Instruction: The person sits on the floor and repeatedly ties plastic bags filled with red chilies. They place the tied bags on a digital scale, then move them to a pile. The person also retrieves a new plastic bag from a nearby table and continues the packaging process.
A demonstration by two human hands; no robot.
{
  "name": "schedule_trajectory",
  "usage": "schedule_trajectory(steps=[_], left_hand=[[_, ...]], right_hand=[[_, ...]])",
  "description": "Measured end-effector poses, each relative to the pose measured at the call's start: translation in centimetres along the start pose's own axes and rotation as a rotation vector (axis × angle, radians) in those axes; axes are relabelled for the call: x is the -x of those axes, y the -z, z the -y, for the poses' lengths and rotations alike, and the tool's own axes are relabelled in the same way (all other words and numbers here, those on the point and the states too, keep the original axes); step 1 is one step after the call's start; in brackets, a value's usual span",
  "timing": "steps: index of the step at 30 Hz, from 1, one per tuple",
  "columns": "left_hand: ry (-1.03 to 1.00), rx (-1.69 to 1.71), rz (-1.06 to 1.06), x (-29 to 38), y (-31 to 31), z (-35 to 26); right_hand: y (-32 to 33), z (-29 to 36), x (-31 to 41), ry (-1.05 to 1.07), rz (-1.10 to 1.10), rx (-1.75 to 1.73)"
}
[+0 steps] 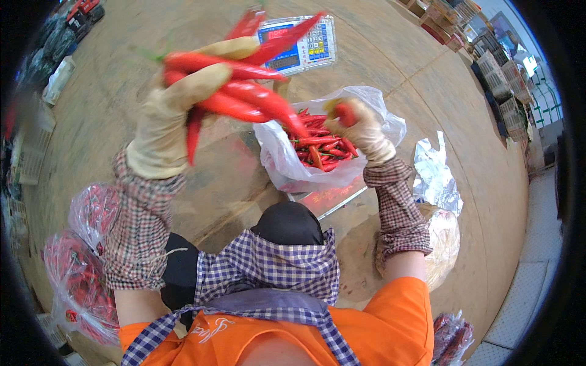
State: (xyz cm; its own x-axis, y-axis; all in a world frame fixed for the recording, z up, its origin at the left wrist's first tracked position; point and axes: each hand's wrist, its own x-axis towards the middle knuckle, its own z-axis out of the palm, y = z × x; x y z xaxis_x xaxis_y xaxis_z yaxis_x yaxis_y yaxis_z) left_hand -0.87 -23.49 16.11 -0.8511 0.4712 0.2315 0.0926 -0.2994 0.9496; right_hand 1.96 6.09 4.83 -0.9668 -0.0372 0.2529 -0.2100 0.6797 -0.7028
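Observation:
My gloved left hand point(183, 96) grips a bunch of several long red chili peppers point(256, 94), raised at the upper left of the view and slightly blurred. My right hand point(359, 126), also gloved, is curled around something red, seemingly a pepper point(345, 114) seen end-on. It is above the right side of an opened white plastic bag point(286, 171). Inside the bag lies a heap of red chili peppers point(320, 153), partly hidden by that hand. The bag rests on the metal platform of a scale point(329, 201). Behind it stands the scale's display panel point(297, 45) with a lit readout and keypad.
Tied clear bags of red peppers point(82, 279) lie on the floor at my left. Silvery plastic bags point(437, 176) rest on a wrapped bundle point(442, 247) at my right. Another pepper bag point(451, 338) is lower right. Crates point(499, 78) stand along the far right.

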Motion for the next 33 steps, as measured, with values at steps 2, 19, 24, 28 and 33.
schedule_trajectory(steps=[2, 19, 24, 28, 33], left_hand=[[0.005, 0.003, 0.112, -1.9, -1.2, 0.3], [-0.239, -0.152, 0.215, -8.5, -4.8, -5.7], [0.016, -0.542, 0.522, -9.9, -4.6, 5.9], [0.153, -1.111, 0.783, -9.4, -6.1, 10.9], [0.19, -1.184, 0.912, -10.6, -6.3, 14.9]], right_hand=[[-1.5, 1.1, -0.1, 0.032, 0.242, 0.47], [0.1, 4.5, 7.5, -0.233, -0.527, -0.826], [0.6, 4.0, 8.6, -0.261, -0.594, -0.816], [0.7, 2.9, 10.9, -0.296, -0.632, -0.811], [0.4, 3.3, 13.0, -0.362, -0.661, -0.816]])
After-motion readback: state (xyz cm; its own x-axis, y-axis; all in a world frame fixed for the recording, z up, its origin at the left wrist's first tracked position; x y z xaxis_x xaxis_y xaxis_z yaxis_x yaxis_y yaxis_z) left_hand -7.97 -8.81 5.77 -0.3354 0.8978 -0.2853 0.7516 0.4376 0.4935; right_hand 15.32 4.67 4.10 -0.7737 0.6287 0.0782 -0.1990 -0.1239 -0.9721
